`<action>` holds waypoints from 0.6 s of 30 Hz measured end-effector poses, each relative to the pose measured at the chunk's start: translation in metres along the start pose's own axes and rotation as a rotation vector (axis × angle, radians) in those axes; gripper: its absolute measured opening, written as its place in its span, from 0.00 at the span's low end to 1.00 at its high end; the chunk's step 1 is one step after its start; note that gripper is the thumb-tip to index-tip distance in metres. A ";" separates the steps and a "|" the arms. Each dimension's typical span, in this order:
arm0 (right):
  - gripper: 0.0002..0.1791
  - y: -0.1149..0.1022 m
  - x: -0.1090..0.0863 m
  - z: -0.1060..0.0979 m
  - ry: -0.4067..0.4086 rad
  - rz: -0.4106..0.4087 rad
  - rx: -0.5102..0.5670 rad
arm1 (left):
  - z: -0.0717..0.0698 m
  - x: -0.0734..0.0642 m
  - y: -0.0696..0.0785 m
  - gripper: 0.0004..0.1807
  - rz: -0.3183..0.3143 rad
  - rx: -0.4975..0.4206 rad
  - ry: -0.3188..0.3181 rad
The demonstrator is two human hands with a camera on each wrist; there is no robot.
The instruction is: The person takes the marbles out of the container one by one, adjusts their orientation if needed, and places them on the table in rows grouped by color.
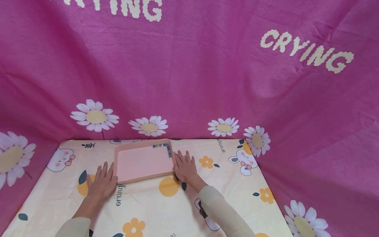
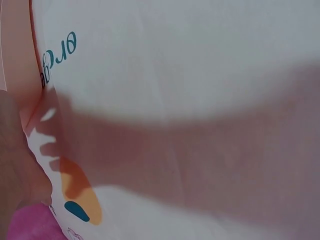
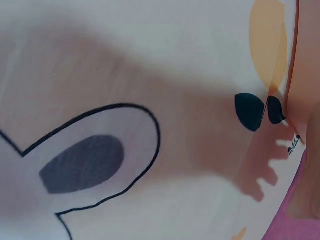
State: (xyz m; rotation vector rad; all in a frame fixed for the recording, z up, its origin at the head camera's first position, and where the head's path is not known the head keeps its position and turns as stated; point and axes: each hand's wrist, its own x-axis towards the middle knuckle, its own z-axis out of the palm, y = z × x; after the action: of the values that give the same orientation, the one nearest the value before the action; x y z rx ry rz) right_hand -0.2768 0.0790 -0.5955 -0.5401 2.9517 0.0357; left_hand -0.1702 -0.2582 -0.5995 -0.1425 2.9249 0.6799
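Observation:
A shallow pink rectangular tray lies on the patterned cloth in the head view. Small blue and green round pieces, like beads, form a bent row along its far edge and right side. My left hand rests with spread, fairly straight fingers at the tray's left wall. On the opposite side my right hand lies against the right wall, fingers extended. Both wrist views catch only a strip of the tray wall and part of a hand, the left hand and right hand.
A cream cloth printed with oranges, flowers and rabbits covers the table. Magenta fabric with daisies and lettering hangs at the back and both sides, bordering the surface. Shadows of the arms fall across the cloth.

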 end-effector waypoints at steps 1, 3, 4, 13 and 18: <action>0.32 0.001 -0.001 0.000 -0.003 -0.001 0.003 | 0.000 0.000 0.001 0.39 0.003 -0.002 -0.002; 0.32 0.004 -0.003 0.000 0.001 -0.005 0.003 | 0.001 0.001 0.003 0.39 0.008 0.001 -0.004; 0.32 0.005 -0.004 0.001 0.003 -0.006 0.000 | 0.002 0.001 0.004 0.39 0.009 0.000 -0.005; 0.33 0.019 -0.011 0.003 0.036 0.021 -0.001 | 0.002 0.003 0.018 0.38 0.048 -0.017 0.004; 0.33 0.028 -0.014 0.005 0.061 0.048 0.003 | 0.004 0.005 0.026 0.38 0.070 0.000 0.019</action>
State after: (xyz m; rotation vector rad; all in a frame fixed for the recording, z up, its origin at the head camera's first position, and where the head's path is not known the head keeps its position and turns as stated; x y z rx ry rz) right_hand -0.2726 0.1100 -0.5980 -0.4788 3.0232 0.0198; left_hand -0.1780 -0.2336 -0.5931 -0.0467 2.9607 0.6925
